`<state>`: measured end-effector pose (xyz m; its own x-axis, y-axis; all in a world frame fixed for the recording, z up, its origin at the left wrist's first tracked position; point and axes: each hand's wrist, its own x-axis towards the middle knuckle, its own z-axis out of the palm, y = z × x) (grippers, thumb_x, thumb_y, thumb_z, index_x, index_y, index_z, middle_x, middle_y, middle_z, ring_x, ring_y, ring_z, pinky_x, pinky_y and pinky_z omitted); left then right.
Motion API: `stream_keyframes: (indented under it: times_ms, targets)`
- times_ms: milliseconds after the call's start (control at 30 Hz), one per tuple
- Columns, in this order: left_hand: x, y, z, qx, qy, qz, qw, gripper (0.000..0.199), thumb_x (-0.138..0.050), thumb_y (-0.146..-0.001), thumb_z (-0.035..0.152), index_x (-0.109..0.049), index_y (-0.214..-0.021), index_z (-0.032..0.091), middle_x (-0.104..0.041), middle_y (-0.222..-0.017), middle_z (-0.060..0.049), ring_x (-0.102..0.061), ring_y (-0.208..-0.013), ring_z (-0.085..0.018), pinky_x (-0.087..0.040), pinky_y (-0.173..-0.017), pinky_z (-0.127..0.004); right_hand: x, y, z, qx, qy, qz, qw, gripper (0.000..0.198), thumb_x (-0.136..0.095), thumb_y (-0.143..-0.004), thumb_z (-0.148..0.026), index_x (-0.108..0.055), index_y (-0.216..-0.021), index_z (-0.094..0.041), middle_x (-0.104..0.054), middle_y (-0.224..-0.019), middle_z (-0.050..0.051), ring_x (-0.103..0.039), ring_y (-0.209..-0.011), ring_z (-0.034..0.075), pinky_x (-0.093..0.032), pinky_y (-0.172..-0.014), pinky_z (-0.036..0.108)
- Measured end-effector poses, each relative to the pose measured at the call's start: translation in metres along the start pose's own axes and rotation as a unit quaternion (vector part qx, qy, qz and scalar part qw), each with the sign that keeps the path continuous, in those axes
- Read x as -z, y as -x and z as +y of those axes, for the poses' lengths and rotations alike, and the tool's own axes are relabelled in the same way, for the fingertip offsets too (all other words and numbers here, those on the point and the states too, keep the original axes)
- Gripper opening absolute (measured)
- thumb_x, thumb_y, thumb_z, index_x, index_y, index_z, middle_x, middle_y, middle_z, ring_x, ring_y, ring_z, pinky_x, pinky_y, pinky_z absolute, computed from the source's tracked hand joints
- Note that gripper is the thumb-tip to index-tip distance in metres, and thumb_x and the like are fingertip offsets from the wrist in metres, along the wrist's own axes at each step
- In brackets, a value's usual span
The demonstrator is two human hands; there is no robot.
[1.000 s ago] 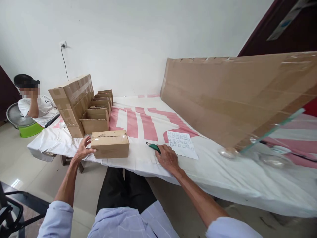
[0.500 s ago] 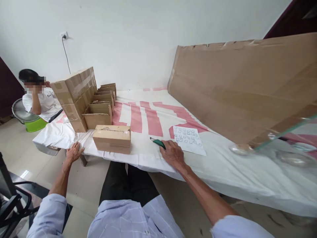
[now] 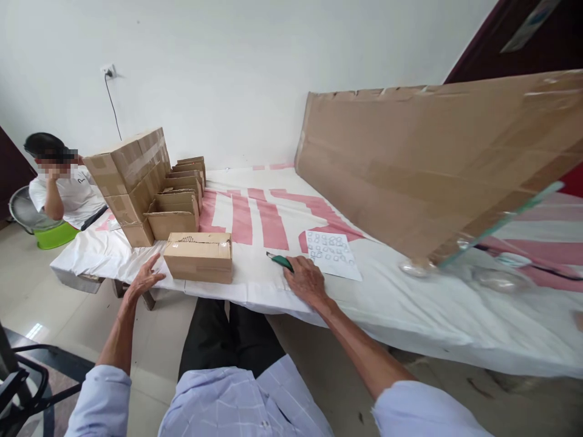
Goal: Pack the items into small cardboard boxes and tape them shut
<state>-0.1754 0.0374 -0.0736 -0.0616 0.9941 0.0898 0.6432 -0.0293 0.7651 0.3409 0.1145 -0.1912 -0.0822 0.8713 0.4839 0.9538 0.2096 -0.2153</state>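
Observation:
A closed cardboard box (image 3: 198, 261) lies on the cloth-covered table (image 3: 255, 285) in front of me. Just left of it is my left hand (image 3: 146, 276), its fingers spread and holding nothing, apart from the box. My right hand (image 3: 306, 279) rests on the cloth, closed around a utility knife (image 3: 279, 261) with a green handle; its tip points left toward the box. Part of the handle is hidden under the fingers. Beside my right hand lies a white paper sheet (image 3: 334, 255) with rows of small drawn marks.
Closed boxes (image 3: 127, 173) are stacked at the left, with several open cartons (image 3: 173, 212) behind them. A large cardboard panel (image 3: 410, 158) leans at the right, near clear plastic domes (image 3: 416, 267). A person (image 3: 68, 191) sits beyond the table's left end, by a fan.
My left hand has lifted from the table edge and moved right toward the closed box, fingers spreading. My right hand keeps the knife on the cloth. The whole view has shifted slightly.

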Motion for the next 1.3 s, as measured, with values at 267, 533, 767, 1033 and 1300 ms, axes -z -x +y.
stream_keyframes:
  times_ms: [267, 533, 767, 1033, 1300]
  targets:
    - [-0.034, -0.015, 0.032, -0.042, 0.170, -0.091, 0.980, 0.095, -0.085, -0.064, 0.041, -0.056, -0.152, 0.018, -0.072, -0.139, -0.016, -0.066, -0.127, -0.038, -0.056, -0.103, -0.049, 0.001, 0.000, 0.001, 0.001, -0.005, -0.004, 1.000, 0.029, -0.057, -0.098, -0.022, -0.068, -0.124, -0.017, -0.070, -0.115, 0.014, -0.058, -0.105, 0.029, -0.043, -0.087, 0.038]
    - [-0.064, -0.013, 0.058, -0.053, 0.199, -0.104, 0.973, 0.099, -0.090, -0.061, 0.033, -0.055, -0.153, 0.021, -0.071, -0.138, -0.013, -0.064, -0.128, -0.037, -0.059, -0.096, -0.043, 0.001, 0.001, 0.001, -0.001, 0.000, -0.007, 1.000, 0.029, -0.055, -0.099, -0.023, -0.067, -0.125, -0.016, -0.069, -0.115, 0.014, -0.056, -0.104, 0.029, -0.041, -0.086, 0.038]
    - [-0.082, -0.015, 0.072, -0.115, 0.164, -0.098, 0.975, 0.100, -0.089, -0.058, 0.029, -0.055, -0.152, 0.020, -0.065, -0.146, -0.014, -0.057, -0.136, -0.036, -0.050, -0.115, -0.050, 0.005, 0.000, 0.000, 0.007, -0.001, -0.014, 1.000, 0.030, -0.055, -0.098, -0.023, -0.067, -0.125, -0.016, -0.067, -0.113, 0.014, -0.054, -0.104, 0.028, -0.041, -0.087, 0.038]
    - [-0.090, -0.005, 0.080, -0.099, 0.164, -0.084, 0.978, 0.099, -0.087, -0.061, 0.030, -0.053, -0.154, 0.019, -0.060, -0.151, -0.016, -0.057, -0.137, -0.037, -0.049, -0.116, -0.048, 0.007, 0.001, 0.000, 0.000, 0.003, -0.015, 1.000, 0.029, -0.055, -0.100, -0.022, -0.066, -0.126, -0.018, -0.067, -0.114, 0.013, -0.056, -0.106, 0.029, -0.041, -0.086, 0.036]
    - [-0.093, -0.004, 0.079, -0.101, 0.177, -0.104, 0.974, 0.107, -0.086, -0.064, 0.031, -0.043, -0.161, 0.022, -0.063, -0.150, -0.014, -0.060, -0.134, -0.035, -0.049, -0.117, -0.050, 0.009, 0.001, -0.001, 0.000, -0.017, -0.015, 1.000, 0.030, -0.052, -0.099, -0.023, -0.066, -0.126, -0.019, -0.067, -0.115, 0.013, -0.055, -0.107, 0.030, -0.041, -0.086, 0.038]
